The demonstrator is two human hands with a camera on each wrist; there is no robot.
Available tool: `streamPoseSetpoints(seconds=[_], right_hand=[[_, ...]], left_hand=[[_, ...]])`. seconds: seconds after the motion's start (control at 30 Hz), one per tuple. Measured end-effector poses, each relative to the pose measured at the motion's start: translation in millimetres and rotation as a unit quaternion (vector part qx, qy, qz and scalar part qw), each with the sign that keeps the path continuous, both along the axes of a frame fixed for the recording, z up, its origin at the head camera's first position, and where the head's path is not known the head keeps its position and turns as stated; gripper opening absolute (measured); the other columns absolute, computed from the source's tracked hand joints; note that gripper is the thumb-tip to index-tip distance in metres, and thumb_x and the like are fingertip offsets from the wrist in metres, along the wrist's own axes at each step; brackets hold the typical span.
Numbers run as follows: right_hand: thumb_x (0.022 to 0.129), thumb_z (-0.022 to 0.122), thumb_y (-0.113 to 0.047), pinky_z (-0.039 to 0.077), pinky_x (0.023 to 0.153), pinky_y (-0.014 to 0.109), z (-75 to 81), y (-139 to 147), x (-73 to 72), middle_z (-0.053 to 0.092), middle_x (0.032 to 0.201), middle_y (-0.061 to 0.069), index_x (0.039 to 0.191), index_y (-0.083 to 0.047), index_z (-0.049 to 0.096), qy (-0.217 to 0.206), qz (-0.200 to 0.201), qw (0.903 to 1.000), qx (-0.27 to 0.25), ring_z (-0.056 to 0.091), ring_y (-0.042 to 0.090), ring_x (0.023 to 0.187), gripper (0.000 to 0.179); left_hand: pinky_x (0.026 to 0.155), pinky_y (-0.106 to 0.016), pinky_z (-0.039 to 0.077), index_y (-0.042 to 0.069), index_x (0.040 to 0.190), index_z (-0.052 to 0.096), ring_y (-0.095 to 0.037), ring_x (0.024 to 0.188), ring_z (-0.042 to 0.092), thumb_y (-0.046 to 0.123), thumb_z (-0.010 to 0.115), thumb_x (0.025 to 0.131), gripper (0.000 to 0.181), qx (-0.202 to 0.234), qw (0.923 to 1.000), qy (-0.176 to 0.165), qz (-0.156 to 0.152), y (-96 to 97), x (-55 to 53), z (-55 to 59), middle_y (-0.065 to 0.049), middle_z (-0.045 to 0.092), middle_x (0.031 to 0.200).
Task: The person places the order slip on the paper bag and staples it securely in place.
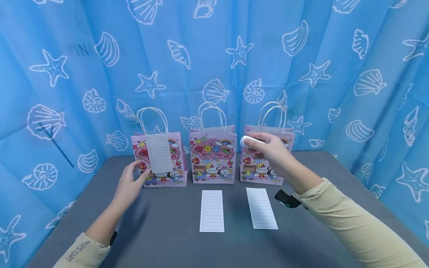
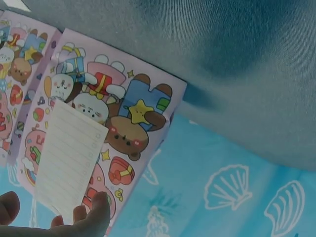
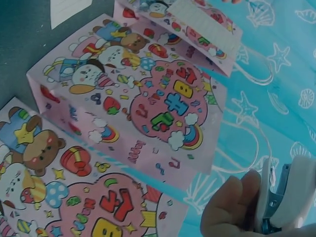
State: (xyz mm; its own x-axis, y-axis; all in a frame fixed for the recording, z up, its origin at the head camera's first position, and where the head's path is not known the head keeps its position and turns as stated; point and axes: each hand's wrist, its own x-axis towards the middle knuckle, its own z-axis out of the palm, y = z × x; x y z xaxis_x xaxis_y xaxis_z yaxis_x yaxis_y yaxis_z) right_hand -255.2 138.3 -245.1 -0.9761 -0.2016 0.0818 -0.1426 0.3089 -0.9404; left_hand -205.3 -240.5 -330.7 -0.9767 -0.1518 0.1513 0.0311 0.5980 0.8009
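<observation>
Three pink gift bags with cartoon animals and white rope handles stand in a row: a left bag (image 1: pixel 182 178), a middle bag (image 1: pixel 213 158) and a right bag (image 1: pixel 248 173). A lined paper slip (image 1: pixel 159 154) hangs against the left bag's front, its top near the rim. Beside that slip is my left hand (image 1: pixel 129 184), thumb and fingers spread apart; whether it touches the paper I cannot tell. My right hand (image 1: pixel 268 147) grips a white stapler (image 3: pixel 291 192) in front of the right bag, above the table. Its metal jaws show in the right wrist view.
Two more lined slips, a middle slip (image 1: pixel 212 211) and a right slip (image 1: pixel 262 208), lie on the grey table (image 1: pixel 167 230) before the bags. Behind hangs a blue curtain (image 1: pixel 214 56) printed with white shells and starfish.
</observation>
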Motion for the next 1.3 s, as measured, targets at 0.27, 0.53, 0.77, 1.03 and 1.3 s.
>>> streamPoseSetpoints(seconds=[0.27, 0.53, 0.77, 1.03, 1.3], right_hand=[[0.098, 0.057, -0.040, 0.046, 0.086, 0.035, -5.0, 16, 3.7, 0.058, 0.124, 0.018, 0.134, 0.005, 0.052, 0.010, -0.012, 0.9999, 0.005, 0.055, 0.029, 0.106, 0.057], [0.099, 0.056, -0.039, 0.045, 0.082, 0.034, -10.8, 32, 6.6, 0.061, 0.115, 0.008, 0.135, 0.008, 0.048, -0.002, -0.027, 0.9996, -0.008, 0.053, 0.022, 0.102, 0.060], [0.098, 0.055, -0.042, 0.044, 0.082, 0.031, -16.2, 48, 10.3, 0.048, 0.126, 0.017, 0.137, 0.008, 0.044, -0.015, -0.048, 0.9985, -0.021, 0.044, 0.023, 0.107, 0.064], [0.099, 0.052, -0.043, 0.044, 0.081, 0.031, -24.3, 63, 8.5, 0.043, 0.132, 0.016, 0.142, 0.008, 0.038, -0.032, -0.064, 0.9969, -0.032, 0.041, 0.019, 0.109, 0.068], [0.099, 0.050, -0.046, 0.047, 0.076, 0.025, -30.4, 83, 9.1, 0.036, 0.141, 0.024, 0.146, 0.008, 0.032, -0.045, -0.090, 0.9947, -0.020, 0.039, 0.023, 0.111, 0.074]], left_hand=[[0.110, -0.060, 0.019, -0.005, 0.149, 0.022, -0.044, 0.142, 0.016, 0.024, 0.048, 0.104, 0.060, 0.011, 0.9999, -0.009, -0.003, -0.1, 8.5, -6.9, -0.028, 0.019, 0.153], [0.110, -0.061, 0.019, -0.004, 0.149, 0.022, -0.044, 0.142, 0.016, 0.026, 0.047, 0.104, 0.060, 0.015, 0.9992, -0.036, 0.002, -0.3, 16.6, -12.5, -0.028, 0.019, 0.153], [0.108, -0.062, 0.021, -0.004, 0.149, 0.021, -0.045, 0.141, 0.017, 0.028, 0.046, 0.104, 0.061, 0.016, 0.9986, -0.048, -0.013, 5.8, 20.6, -15.1, -0.029, 0.020, 0.153], [0.106, -0.064, 0.024, -0.003, 0.149, 0.021, -0.045, 0.140, 0.018, 0.032, 0.046, 0.104, 0.062, 0.011, 0.9984, -0.052, -0.019, 11.5, 23.0, -21.3, -0.028, 0.022, 0.152], [0.107, -0.063, 0.023, -0.004, 0.148, 0.022, -0.046, 0.140, 0.019, 0.029, 0.048, 0.104, 0.062, 0.019, 0.9965, -0.068, -0.044, 18.2, 24.5, -30.6, -0.028, 0.023, 0.151]])
